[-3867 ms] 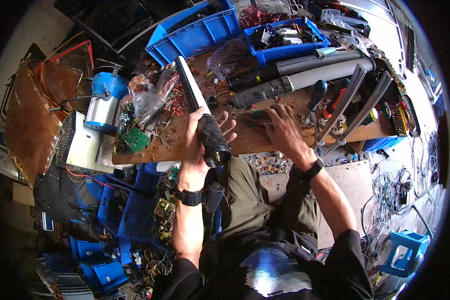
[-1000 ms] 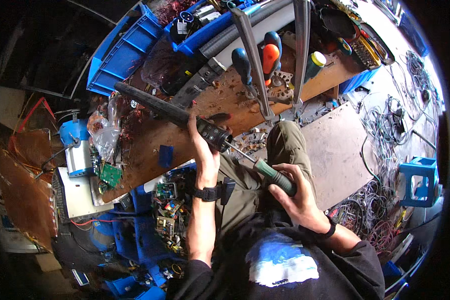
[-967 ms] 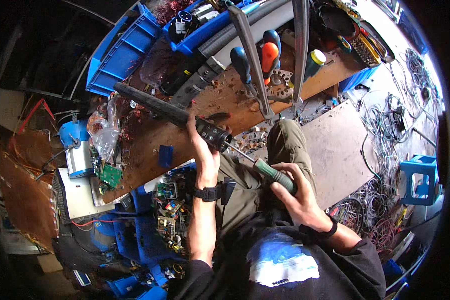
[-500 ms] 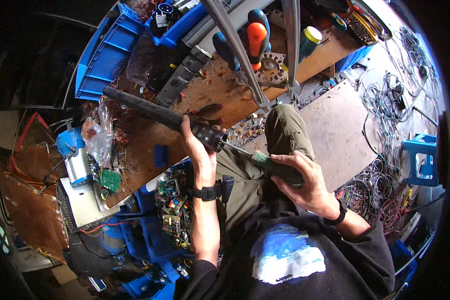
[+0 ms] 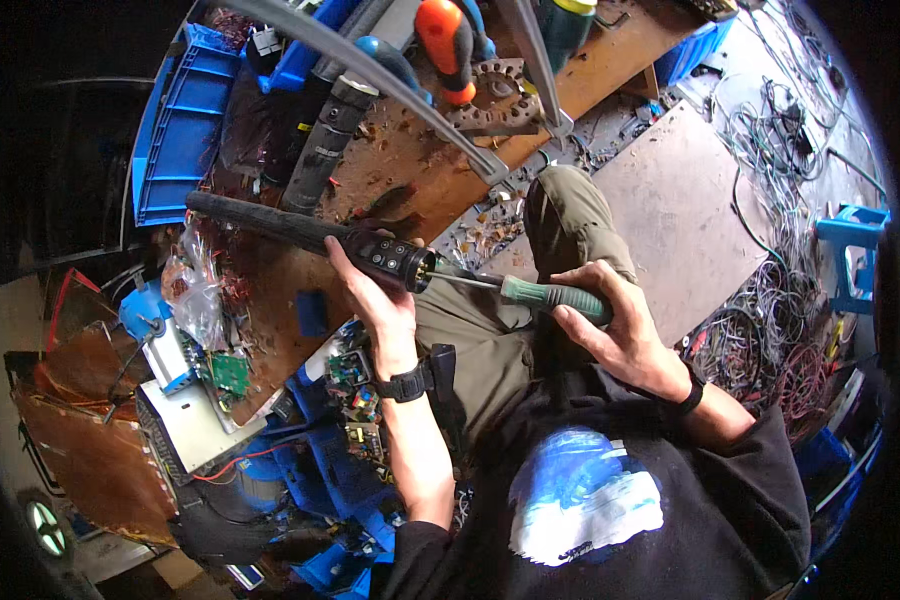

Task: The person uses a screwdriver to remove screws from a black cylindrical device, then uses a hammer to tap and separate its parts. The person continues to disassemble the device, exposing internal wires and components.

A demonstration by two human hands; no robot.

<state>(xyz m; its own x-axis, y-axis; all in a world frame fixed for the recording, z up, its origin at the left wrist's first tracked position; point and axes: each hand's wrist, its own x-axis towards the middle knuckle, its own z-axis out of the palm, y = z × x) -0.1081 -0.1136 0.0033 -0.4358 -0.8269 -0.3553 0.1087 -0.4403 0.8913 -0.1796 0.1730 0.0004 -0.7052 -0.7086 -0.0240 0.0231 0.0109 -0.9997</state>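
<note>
Change: your view has swung, so the wooden surface [image 5: 410,170] sits higher.
Left hand [image 5: 380,295]: wrapped around the black tool [image 5: 310,236] above your lap.
Right hand [image 5: 615,325]: closed on the green-handled screwdriver [image 5: 555,296], tip at the tool's end.
Handling: tool looks rigid, long, front-heavy; grip near the button end.

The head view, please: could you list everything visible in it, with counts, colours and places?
black rod-shaped device: one, black, held over the bench, end toward the screwdriver tip
screwdriver: one, green handle, tip at the device's end
wooden bench: one, brown, top centre
orange-handled tool: one, on the bench
blue bin: one, upper left
green circuit board: one, lower left of the bench
tangled cables: many, dark, floor at right
blue stool: one, far right
wristwatch: one, black, left wrist
left hand: grips the device
right hand: grips the screwdriver handle
</note>
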